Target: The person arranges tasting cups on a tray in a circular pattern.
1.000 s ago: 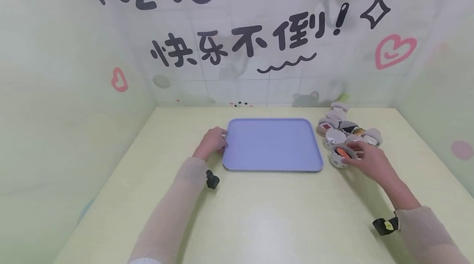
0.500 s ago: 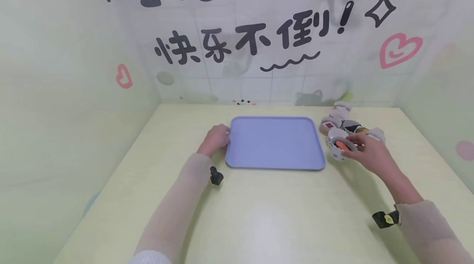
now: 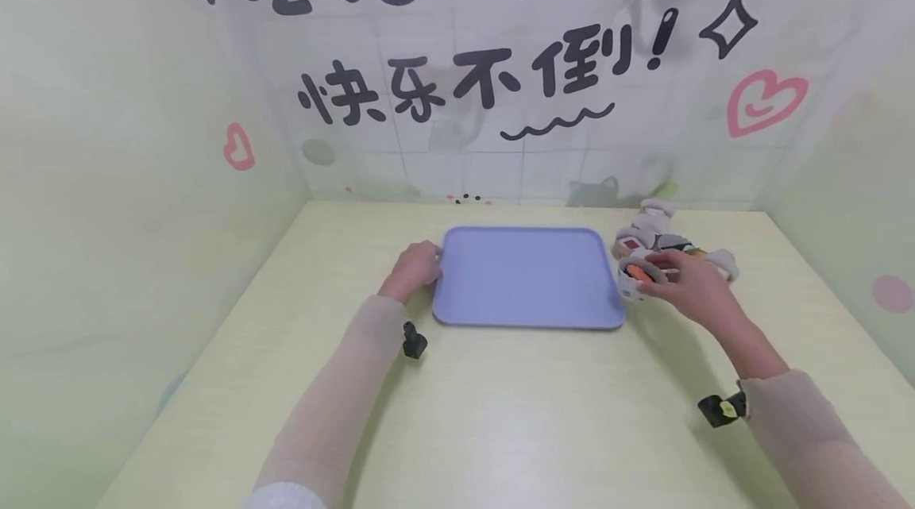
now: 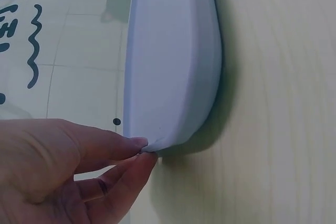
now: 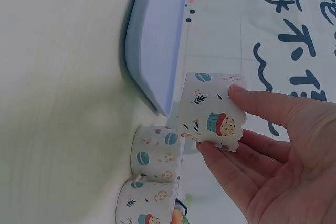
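Observation:
A blue-lavender tray (image 3: 529, 279) lies on the table. My left hand (image 3: 415, 269) is at its left edge; in the left wrist view the thumb and fingers pinch the tray's rim (image 4: 163, 142). My right hand (image 3: 693, 287) holds a paper baking cup (image 3: 629, 287) by its scalloped rim, just off the tray's right edge. An orange-topped piece (image 3: 638, 274) shows inside that cup. In the right wrist view the held cup (image 5: 210, 111), printed with cupcakes and leaves, is raised off the table, above the other cups.
Several more baking cups with contents, among them one with a red square (image 3: 631, 245), cluster behind my right hand at the back right. Two standing cups show in the right wrist view, one nearer the tray (image 5: 156, 153). A printed wall (image 3: 429, 175) borders the table's back.
My right hand has lifted the baking cup with the orange piece and carried it left and a little away from me, towards the tray. The left hand stays at the tray's edge.

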### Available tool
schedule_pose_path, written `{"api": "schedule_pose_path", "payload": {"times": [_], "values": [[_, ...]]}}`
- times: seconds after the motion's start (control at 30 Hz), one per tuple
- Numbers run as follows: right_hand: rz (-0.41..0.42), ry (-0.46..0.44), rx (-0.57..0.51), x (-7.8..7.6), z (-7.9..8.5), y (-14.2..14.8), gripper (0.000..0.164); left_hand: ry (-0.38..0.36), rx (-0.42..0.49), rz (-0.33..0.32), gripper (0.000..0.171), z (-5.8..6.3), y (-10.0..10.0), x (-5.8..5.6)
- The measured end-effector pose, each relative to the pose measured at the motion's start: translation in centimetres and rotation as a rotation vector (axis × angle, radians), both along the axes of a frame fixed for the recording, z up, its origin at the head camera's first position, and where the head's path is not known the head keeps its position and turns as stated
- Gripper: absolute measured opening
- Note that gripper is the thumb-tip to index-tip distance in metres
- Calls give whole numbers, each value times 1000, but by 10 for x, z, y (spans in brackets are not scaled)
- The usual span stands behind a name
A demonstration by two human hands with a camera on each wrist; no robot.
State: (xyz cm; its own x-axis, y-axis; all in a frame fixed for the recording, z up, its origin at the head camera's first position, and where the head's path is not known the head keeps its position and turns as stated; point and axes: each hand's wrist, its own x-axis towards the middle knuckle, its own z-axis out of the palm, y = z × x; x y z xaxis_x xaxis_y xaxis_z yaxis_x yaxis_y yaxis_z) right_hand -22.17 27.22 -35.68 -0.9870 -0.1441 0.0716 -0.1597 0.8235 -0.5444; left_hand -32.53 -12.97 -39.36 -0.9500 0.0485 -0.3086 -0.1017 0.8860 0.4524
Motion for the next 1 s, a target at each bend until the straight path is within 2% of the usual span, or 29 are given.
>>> {"api": "schedule_pose_path", "payload": {"times": [0.1,0.23,0.33,0.43,0.6,0.73,1.0], "values": [[2,-16,-14,-8,4,-11,57,23,-46,-37,46,2,-1,-1],[9,-39,-36,-21,8,-26,57,63,-92,-71,18,3,-2,-3],[11,-62,-52,-30,8,-37,56,65,-92,-75,11,2,-3,-3],[15,-81,-55,-40,7,-50,55,50,-79,-72,15,-2,-3,-3],[26,-70,-37,-62,4,-73,53,37,-30,-44,43,-5,-4,-2],[25,-52,-29,-83,0,-91,51,41,-3,-48,55,-5,-4,0],[4,-68,-46,-116,-8,-119,49,54,-56,-74,53,-2,0,1]]}}
